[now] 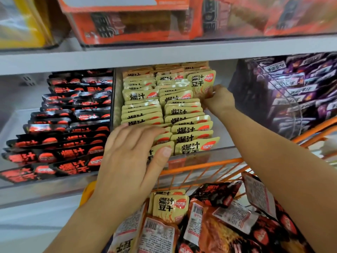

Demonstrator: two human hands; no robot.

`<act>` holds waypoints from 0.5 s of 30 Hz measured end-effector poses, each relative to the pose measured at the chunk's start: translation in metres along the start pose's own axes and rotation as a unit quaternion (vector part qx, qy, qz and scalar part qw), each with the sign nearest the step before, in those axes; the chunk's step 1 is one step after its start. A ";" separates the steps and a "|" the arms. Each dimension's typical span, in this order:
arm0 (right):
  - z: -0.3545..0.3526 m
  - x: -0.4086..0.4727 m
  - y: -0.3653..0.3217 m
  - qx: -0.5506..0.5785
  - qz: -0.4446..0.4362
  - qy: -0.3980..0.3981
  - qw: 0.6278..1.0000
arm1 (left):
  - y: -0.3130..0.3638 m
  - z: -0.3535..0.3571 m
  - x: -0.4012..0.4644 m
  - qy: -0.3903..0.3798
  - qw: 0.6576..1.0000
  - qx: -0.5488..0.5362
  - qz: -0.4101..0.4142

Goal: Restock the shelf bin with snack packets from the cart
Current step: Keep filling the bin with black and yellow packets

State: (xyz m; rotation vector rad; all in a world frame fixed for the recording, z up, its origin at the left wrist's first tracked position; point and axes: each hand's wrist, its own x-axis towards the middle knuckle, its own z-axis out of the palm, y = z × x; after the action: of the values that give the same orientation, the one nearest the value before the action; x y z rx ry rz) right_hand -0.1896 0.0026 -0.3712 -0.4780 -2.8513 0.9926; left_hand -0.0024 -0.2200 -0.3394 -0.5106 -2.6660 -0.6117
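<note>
While the right hand [219,98] reaches deep into the shelf bin [221,143], its grip closes on a single gold packet [201,84], pinched at its lower right corner and held upright at the back of the right-hand row. The left hand [131,157] lies flat and relaxed, fingers straight, pressing on the front of the left-hand row of gold packets [142,111], its thumb resting against the foremost packets near the bin's clear front lip.

The bin already looks nearly full: two close rows of gold packets stand overlapping from front to back. More of the same packets wait in the orange cart [200,166] below, one spare gold packet [169,205] standing upright among darker red and black bags [218,225].

The risk, as I judge it, is in the crowding. Wedging the pinched packet into a packed row could push its neighbours forward, tipping the front ones over the lip into the cart. If the left hand lifts too soon, the left row may fan out and slump. The packet could also slide into the gap beside the row and lie crooked.

Black packets [60,128] fill the bin to the left, purple packets [295,94] the one to the right.
</note>
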 end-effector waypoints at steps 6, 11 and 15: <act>-0.029 -0.023 -0.008 0.011 -0.018 0.025 0.999 | 0.000 -0.002 -0.001 -0.013 1.000 0.016 0.021; -0.085 -0.108 -0.014 0.058 -0.285 0.177 0.940 | -0.003 -0.014 -0.007 -0.030 0.999 -0.007 0.035; -0.088 -0.203 -0.012 -0.107 -0.622 0.058 0.773 | -0.004 -0.033 -0.023 0.013 0.994 -0.107 -0.010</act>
State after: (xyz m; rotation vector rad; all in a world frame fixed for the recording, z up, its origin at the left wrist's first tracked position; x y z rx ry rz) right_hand 0.0152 -0.0189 -0.2898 1.1732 -2.2887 0.3105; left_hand 0.0246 -0.2455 -0.3227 -0.5305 -2.5985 -0.9111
